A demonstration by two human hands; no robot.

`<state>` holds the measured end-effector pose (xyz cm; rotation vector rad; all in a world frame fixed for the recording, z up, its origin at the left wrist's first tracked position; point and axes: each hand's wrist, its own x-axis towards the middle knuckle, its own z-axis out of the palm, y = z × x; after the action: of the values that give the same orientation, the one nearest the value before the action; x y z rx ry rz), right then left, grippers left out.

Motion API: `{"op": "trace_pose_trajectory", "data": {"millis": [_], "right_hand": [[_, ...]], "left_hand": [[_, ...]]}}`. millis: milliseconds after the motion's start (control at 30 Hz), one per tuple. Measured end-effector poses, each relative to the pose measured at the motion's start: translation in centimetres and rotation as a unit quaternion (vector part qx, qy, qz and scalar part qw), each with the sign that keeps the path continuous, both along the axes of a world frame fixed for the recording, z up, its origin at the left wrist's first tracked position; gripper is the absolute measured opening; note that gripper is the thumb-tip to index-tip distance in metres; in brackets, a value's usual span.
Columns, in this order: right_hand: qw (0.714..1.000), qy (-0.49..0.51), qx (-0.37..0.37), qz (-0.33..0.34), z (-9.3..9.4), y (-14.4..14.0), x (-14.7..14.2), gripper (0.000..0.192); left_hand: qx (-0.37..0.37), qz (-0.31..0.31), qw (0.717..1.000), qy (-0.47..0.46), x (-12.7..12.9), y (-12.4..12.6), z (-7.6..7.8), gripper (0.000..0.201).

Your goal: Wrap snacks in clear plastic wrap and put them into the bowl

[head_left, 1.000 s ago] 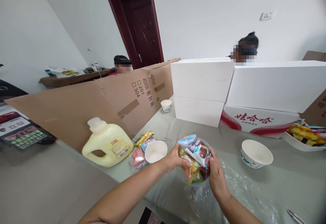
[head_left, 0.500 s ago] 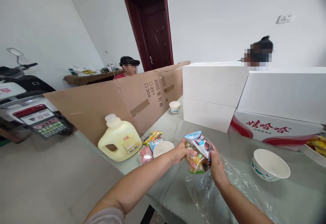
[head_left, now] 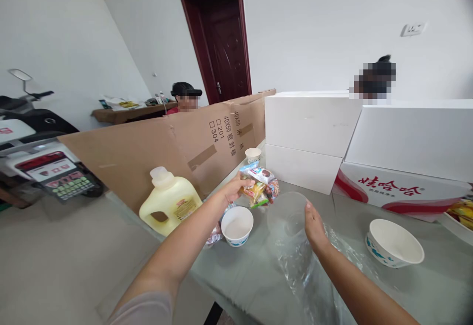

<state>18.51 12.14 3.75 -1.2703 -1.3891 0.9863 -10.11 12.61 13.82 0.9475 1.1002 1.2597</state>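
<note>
My left hand (head_left: 233,190) grips a bunch of small wrapped snack packets (head_left: 259,186), lifted above the grey table, just past a white paper bowl (head_left: 237,225). My right hand (head_left: 314,225) holds the rim of a clear plastic bag (head_left: 295,246), whose round mouth stands open and looks empty. The bag trails back over the table toward me. The two hands are apart, with the snacks up and left of the bag's mouth.
A yellow detergent jug (head_left: 168,201) stands at the table's left edge by a cardboard sheet (head_left: 155,152). White boxes (head_left: 314,133) line the back. Another paper bowl (head_left: 396,248) sits at the right, a small cup (head_left: 253,155) further back. Two people sit behind the dividers.
My left hand has pulled the bunch of snack packets out of the clear bag and moved it up and left. My right hand stays on the bag, which now looks empty.
</note>
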Motion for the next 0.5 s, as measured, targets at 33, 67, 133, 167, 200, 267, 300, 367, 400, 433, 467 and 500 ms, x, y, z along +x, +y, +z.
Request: {"op": "trace_pose_trajectory", "data": {"millis": [33,67,133,167,200,267,300,367,400,433,467,500], "right_hand": [[1.0,-0.003,-0.003,-0.003,0.0,0.0,0.1,0.078],[1.0,-0.005,-0.007,-0.005,0.0,-0.2,0.1,0.077],[1.0,-0.007,-0.015,-0.008,0.0,-0.5,0.3,0.078],[1.0,-0.006,-0.018,-0.009,-0.1,-0.7,0.5,0.08],[1.0,-0.004,-0.022,-0.009,-0.2,-1.0,0.6,0.081],[1.0,0.0,-0.029,-0.007,-0.3,-1.5,0.9,0.083],[0.999,0.005,-0.034,-0.004,-0.4,-1.8,1.1,0.084],[0.999,0.02,-0.046,0.005,-0.7,-2.2,1.4,0.084],[0.998,0.028,-0.052,0.008,-0.9,-2.4,1.6,0.084],[0.998,0.035,-0.06,0.011,-1.1,-2.6,1.8,0.084],[0.997,0.04,-0.068,0.011,-1.4,-2.7,1.9,0.085],[0.996,0.044,-0.073,0.01,-1.7,-2.8,2.0,0.085]], "left_hand": [[-0.005,0.01,1.0,0.011,-1.3,0.5,0.2,0.076],[-0.013,0.02,0.999,0.023,-2.5,0.9,0.1,0.077],[-0.037,0.039,0.997,0.049,-4.5,1.5,-0.4,0.077],[-0.052,0.045,0.996,0.064,-5.3,1.7,-1.0,0.077],[-0.069,0.05,0.993,0.08,-5.9,1.9,-1.7,0.075],[-0.098,0.053,0.987,0.113,-6.9,2.0,-3.1,0.073],[-0.108,0.052,0.984,0.13,-7.2,2.0,-3.7,0.071],[-0.113,0.048,0.979,0.162,-8.0,2.1,-4.3,0.071],[-0.111,0.044,0.977,0.179,-8.4,2.2,-4.3,0.072],[-0.106,0.042,0.974,0.197,-8.7,2.3,-4.2,0.073],[-0.1,0.04,0.97,0.216,-9.0,2.4,-4.0,0.075],[-0.093,0.04,0.967,0.235,-9.2,2.5,-3.7,0.077]]}}
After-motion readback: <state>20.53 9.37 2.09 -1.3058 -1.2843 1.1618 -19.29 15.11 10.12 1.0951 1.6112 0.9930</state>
